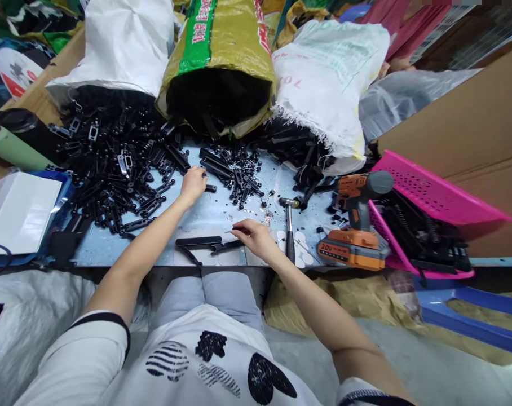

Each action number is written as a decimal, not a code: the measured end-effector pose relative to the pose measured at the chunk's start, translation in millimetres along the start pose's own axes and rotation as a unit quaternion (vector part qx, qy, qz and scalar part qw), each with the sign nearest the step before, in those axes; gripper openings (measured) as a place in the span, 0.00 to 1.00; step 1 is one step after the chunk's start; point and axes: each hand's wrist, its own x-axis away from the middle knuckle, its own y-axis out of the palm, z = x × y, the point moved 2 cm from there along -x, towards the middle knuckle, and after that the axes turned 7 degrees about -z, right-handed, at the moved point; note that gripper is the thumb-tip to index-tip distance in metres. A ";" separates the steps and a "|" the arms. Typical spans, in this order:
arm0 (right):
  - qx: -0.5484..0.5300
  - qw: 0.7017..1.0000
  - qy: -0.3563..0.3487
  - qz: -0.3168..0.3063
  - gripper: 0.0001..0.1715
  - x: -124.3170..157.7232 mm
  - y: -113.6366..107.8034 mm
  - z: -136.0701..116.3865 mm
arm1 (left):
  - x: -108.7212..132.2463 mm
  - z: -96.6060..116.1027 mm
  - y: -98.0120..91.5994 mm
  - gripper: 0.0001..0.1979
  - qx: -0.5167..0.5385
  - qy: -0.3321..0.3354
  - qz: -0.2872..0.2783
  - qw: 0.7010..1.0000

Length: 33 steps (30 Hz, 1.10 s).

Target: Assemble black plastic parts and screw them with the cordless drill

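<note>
My left hand is closed at the edge of the loose black parts, its fingertips around a small dark piece too hidden to name. A short black bar lies just beside it. Nearer to me, my right hand pinches a small, thin pin-like piece that pokes out to the left of the fingertips. Below those fingers lies a black arm with a forked end. To its left rests a jointed pair of black bars, folded at an angle.
A hammer and an orange cordless drill are to the right, before a pink basket of black parts. A heap of black parts covers the left. Three open sacks line the back. Small pins lie mid-table.
</note>
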 end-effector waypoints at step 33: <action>0.178 0.948 -0.186 -0.189 0.29 8.7 32.7 12.6 | 223.9 -42.6 -5.9 0.10 -0.121 0.259 0.092 0.954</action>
